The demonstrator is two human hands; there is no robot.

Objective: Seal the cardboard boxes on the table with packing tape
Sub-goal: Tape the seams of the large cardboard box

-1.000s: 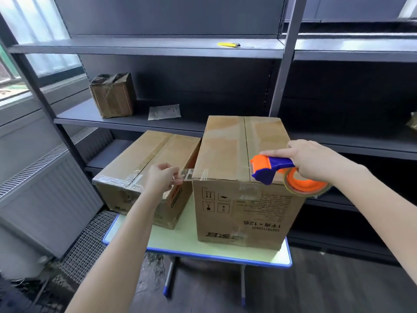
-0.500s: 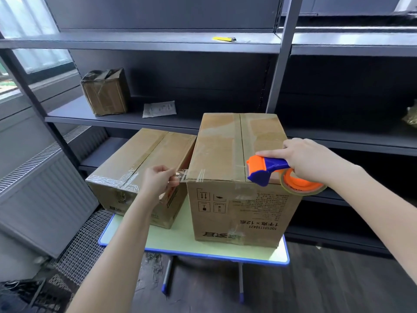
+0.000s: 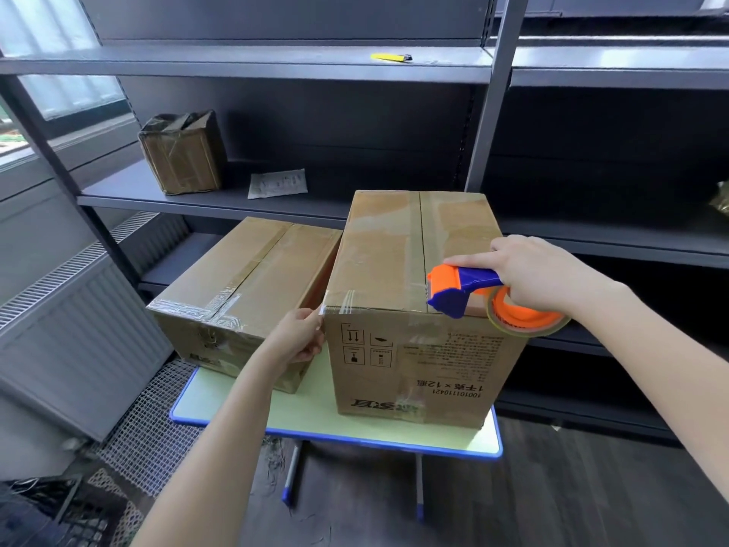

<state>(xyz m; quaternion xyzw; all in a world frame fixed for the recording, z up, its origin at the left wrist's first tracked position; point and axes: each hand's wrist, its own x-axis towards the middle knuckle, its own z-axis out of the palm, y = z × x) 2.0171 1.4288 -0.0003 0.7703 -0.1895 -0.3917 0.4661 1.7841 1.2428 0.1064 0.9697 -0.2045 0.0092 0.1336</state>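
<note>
Two cardboard boxes stand on a small green table [image 3: 300, 412] with a blue edge. The taller box [image 3: 410, 309] is on the right, with clear tape [image 3: 374, 304] stretched along its near top edge. My right hand [image 3: 540, 278] grips the orange and blue tape dispenser [image 3: 473, 294] at that box's near right corner. My left hand [image 3: 300, 335] presses the tape's end down over the box's upper left corner. The lower box [image 3: 240, 286] lies to the left, taped along its seam.
Dark metal shelving stands behind the table. A small taped box [image 3: 181, 152] and a paper slip [image 3: 278, 183] lie on the middle shelf, a yellow utility knife [image 3: 390, 57] on the upper one. A radiator [image 3: 75, 329] and a wire grid are on the left.
My left hand has moved from holding the tape's free end in the air to pressing it onto the tall box's left corner. The dispenser has stayed at the right corner.
</note>
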